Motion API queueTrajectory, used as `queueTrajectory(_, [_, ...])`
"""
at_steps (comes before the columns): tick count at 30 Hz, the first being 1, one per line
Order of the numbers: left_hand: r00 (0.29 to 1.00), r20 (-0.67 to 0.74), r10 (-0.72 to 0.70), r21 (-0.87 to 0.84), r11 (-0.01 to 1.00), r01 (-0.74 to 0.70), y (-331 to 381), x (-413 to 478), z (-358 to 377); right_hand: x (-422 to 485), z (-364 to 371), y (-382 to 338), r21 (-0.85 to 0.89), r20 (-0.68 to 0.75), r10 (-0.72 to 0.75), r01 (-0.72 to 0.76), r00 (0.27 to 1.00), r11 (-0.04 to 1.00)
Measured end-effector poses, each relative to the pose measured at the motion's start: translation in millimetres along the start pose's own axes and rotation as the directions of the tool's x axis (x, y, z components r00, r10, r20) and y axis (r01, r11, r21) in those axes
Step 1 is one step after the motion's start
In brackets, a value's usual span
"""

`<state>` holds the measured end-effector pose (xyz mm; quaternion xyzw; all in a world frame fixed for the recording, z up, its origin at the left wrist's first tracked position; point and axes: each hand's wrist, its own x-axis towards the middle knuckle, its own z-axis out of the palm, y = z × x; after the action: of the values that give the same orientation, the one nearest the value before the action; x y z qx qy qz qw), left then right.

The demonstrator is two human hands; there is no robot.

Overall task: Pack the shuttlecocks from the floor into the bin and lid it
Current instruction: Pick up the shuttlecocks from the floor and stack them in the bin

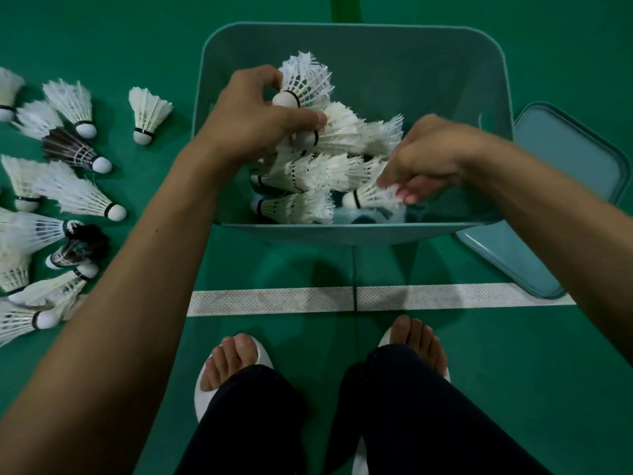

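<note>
Both hands (260,108) (424,159) clutch shuttlecocks (308,80) inside bin (493,80).

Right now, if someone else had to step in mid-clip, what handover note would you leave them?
Left hand: over the bin, shut on a white shuttlecock.
Right hand: inside the bin at its near right, fingers on another shuttlecock lying on the pile.
Done: a pile of shuttlecocks is already in the bin.
Left: more than ten loose shuttlecocks, a few of them dark-feathered, lie on the green floor left of the bin. The lid lies on the floor to the bin's right, not yet fitted.
</note>
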<state>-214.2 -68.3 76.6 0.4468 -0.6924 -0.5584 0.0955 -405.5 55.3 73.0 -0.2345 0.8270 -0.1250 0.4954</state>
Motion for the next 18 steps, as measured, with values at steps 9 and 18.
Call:
queueTrajectory(9, [0.998, -0.061, 0.018, 0.005, 1.0, -0.018, -3.9, 4.3, 9.2, 36.6, 49.6, -5.2, -0.11, 0.144, 0.108, -0.092, 0.984, 0.99])
queueTrajectory(18, [0.997, -0.083, 0.007, 0.031, 1.0, -0.004, -10.9, 8.5, 8.6, 31.6, 40.8, -17.1, -0.244, 0.114, -0.003, 0.031, 0.993, 0.969])
